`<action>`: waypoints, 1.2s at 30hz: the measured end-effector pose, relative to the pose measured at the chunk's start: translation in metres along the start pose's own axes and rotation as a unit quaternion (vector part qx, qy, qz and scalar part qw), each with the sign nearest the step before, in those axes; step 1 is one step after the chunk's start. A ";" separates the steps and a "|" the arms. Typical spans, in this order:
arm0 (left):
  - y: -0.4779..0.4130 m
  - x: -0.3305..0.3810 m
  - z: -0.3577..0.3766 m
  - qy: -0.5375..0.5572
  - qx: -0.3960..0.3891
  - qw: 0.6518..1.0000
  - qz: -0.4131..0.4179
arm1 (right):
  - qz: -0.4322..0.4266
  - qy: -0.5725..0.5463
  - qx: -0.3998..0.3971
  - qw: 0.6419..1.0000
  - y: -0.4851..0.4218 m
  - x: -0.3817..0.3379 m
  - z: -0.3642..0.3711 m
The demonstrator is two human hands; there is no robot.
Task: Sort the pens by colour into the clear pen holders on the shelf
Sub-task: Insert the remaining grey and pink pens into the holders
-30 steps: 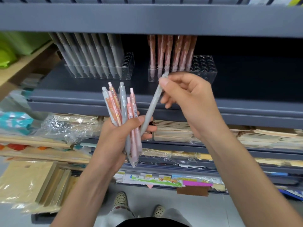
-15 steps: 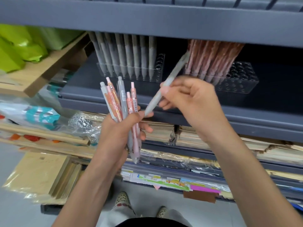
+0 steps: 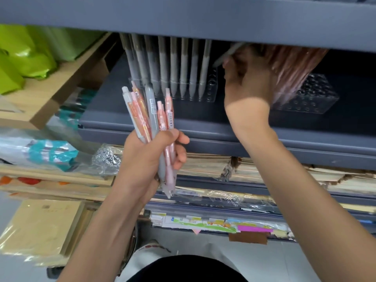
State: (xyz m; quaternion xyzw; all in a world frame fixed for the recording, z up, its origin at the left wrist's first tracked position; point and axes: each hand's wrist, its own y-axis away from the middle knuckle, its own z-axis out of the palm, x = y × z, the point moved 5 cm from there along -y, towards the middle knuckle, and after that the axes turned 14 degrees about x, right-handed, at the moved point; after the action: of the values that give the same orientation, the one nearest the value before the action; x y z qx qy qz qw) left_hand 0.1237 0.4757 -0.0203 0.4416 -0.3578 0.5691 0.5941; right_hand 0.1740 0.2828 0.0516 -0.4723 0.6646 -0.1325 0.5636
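Note:
My left hand grips a bundle of grey and pink pens, tips down, in front of the grey shelf. My right hand reaches into the shelf and pinches a single grey pen, held slanted between the two clear holders. The left clear holder carries a row of grey pens standing upright. The right clear holder carries pink pens, partly hidden behind my right hand.
The grey shelf lip runs in front of the holders, and the shelf above hangs low over the pen tops. Stacks of paper goods fill the lower shelves. Green bags lie on a wooden shelf at left.
My right hand has lifted the single grey pen away from the bundle and up into the shelf, towards the holders. The view has moved closer. My left hand still holds the bundle.

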 end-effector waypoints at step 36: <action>0.000 0.007 -0.004 0.045 0.003 0.999 -0.010 | 0.084 -0.099 -0.143 0.981 0.008 -0.022 -0.019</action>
State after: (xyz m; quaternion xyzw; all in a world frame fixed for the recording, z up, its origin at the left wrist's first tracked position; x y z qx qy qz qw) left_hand 0.1242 0.4818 -0.0148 0.4209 -0.3247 0.5831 0.6143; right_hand 0.1516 0.2971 0.0657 -0.5013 0.6548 0.0593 0.5625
